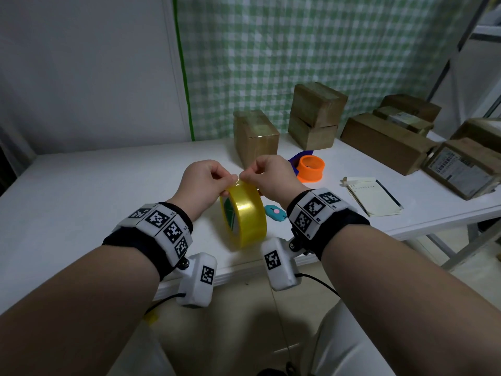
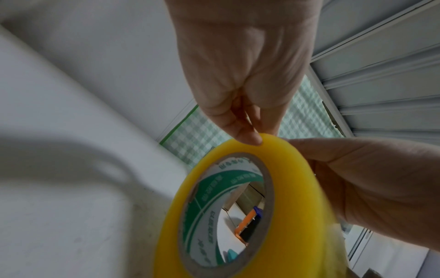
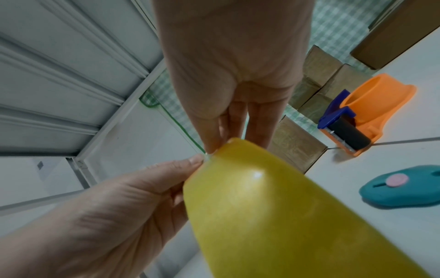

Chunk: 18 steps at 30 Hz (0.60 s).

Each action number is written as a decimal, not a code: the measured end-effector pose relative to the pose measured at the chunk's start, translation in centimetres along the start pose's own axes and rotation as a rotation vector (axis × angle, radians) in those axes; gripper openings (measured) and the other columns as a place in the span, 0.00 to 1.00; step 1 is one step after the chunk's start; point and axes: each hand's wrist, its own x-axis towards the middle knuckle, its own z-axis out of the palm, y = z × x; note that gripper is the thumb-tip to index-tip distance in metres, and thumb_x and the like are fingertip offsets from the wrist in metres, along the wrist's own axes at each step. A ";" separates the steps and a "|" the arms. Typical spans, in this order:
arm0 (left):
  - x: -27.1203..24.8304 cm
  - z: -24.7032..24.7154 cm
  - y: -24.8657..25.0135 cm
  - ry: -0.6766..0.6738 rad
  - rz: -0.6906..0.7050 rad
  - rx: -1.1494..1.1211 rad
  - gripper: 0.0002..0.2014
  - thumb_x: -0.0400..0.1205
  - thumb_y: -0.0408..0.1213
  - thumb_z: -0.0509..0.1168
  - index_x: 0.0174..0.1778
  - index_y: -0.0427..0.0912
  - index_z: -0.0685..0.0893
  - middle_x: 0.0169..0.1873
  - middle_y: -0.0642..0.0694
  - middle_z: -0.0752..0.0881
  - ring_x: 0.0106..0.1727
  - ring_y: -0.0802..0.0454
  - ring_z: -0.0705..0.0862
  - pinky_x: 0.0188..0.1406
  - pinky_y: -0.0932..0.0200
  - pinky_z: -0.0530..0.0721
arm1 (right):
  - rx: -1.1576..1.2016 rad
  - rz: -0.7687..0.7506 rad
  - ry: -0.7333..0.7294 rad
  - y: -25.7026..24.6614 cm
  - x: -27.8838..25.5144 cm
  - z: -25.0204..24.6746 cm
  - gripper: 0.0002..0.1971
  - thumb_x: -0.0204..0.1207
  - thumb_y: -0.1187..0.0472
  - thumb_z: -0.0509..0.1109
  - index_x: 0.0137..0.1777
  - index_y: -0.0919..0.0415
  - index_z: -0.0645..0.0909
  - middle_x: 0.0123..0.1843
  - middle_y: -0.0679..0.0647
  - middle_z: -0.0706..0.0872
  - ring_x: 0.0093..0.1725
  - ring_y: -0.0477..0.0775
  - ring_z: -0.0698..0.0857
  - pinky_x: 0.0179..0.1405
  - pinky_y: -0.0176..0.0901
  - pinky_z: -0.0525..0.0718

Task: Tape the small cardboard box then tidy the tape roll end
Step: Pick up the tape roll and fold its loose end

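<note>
A yellow tape roll [image 1: 244,213] hangs on edge above the table's front edge, held from the top by both hands. My left hand [image 1: 230,181] grips the roll's top rim with thumb and curled fingers [image 2: 250,138]. My right hand [image 1: 244,176] pinches at the same spot, where a small clear bit of tape end [image 3: 207,155] shows between the fingertips [image 3: 213,145]. In the right wrist view the roll [image 3: 262,206] fills the lower middle. The small cardboard box [image 1: 256,134] stands upright on the white table [image 1: 95,191] just behind the hands, with glossy tape over its top.
An orange and blue tape dispenser [image 1: 310,168] sits right of the box. A teal cutter [image 1: 275,212] lies under my right wrist. A notepad [image 1: 376,196] lies to the right. Several more cardboard boxes [image 1: 317,115] crowd the back right. A checked curtain hangs behind.
</note>
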 end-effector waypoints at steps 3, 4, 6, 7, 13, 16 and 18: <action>0.1 0.1 -0.1 0.010 -0.048 -0.018 0.10 0.75 0.36 0.73 0.31 0.41 0.80 0.32 0.44 0.84 0.30 0.48 0.85 0.48 0.46 0.87 | -0.053 -0.002 0.011 -0.1 0.1 0.1 0.08 0.73 0.57 0.73 0.35 0.58 0.81 0.38 0.51 0.86 0.44 0.59 0.89 0.50 0.58 0.89; 0.2 0.1 -0.1 0.008 -0.068 -0.023 0.10 0.76 0.36 0.73 0.31 0.41 0.80 0.32 0.45 0.83 0.30 0.48 0.84 0.48 0.47 0.87 | -0.070 0.000 0.011 -0.2 0.1 0.1 0.09 0.73 0.56 0.73 0.33 0.56 0.79 0.37 0.50 0.85 0.44 0.58 0.89 0.50 0.58 0.89; 0.3 0.0 -0.2 0.001 -0.096 -0.031 0.10 0.76 0.36 0.72 0.31 0.41 0.79 0.32 0.44 0.83 0.30 0.47 0.84 0.48 0.47 0.88 | -0.090 0.005 0.012 -0.3 0.1 0.3 0.12 0.73 0.55 0.73 0.30 0.53 0.76 0.35 0.49 0.84 0.44 0.57 0.89 0.51 0.58 0.89; 0.4 0.0 -0.2 -0.002 -0.104 -0.035 0.10 0.76 0.36 0.72 0.31 0.41 0.79 0.32 0.44 0.83 0.30 0.46 0.84 0.48 0.47 0.88 | -0.098 0.008 0.013 -0.3 0.0 0.4 0.12 0.73 0.55 0.72 0.30 0.52 0.76 0.35 0.49 0.84 0.44 0.58 0.89 0.51 0.58 0.89; 0.6 -0.1 -0.3 -0.012 -0.155 -0.053 0.11 0.77 0.34 0.71 0.30 0.40 0.79 0.31 0.41 0.83 0.29 0.48 0.84 0.43 0.51 0.88 | -0.122 0.054 0.000 -0.7 0.2 0.5 0.13 0.73 0.53 0.71 0.30 0.52 0.73 0.35 0.50 0.83 0.45 0.60 0.90 0.52 0.60 0.89; 0.8 -0.2 -0.2 -0.002 -0.220 -0.092 0.11 0.78 0.32 0.70 0.31 0.39 0.77 0.31 0.39 0.82 0.28 0.48 0.83 0.36 0.58 0.88 | -0.140 0.119 -0.039 -1.0 0.0 0.4 0.14 0.73 0.50 0.69 0.32 0.53 0.71 0.35 0.51 0.80 0.49 0.64 0.89 0.57 0.61 0.86; 0.9 -0.2 0.0 -0.015 -0.299 -0.150 0.09 0.79 0.32 0.68 0.34 0.39 0.76 0.34 0.38 0.82 0.30 0.48 0.84 0.36 0.59 0.89 | -0.134 0.153 -0.088 -1.1 -0.1 0.3 0.12 0.75 0.50 0.67 0.37 0.57 0.73 0.39 0.55 0.82 0.53 0.65 0.88 0.59 0.61 0.85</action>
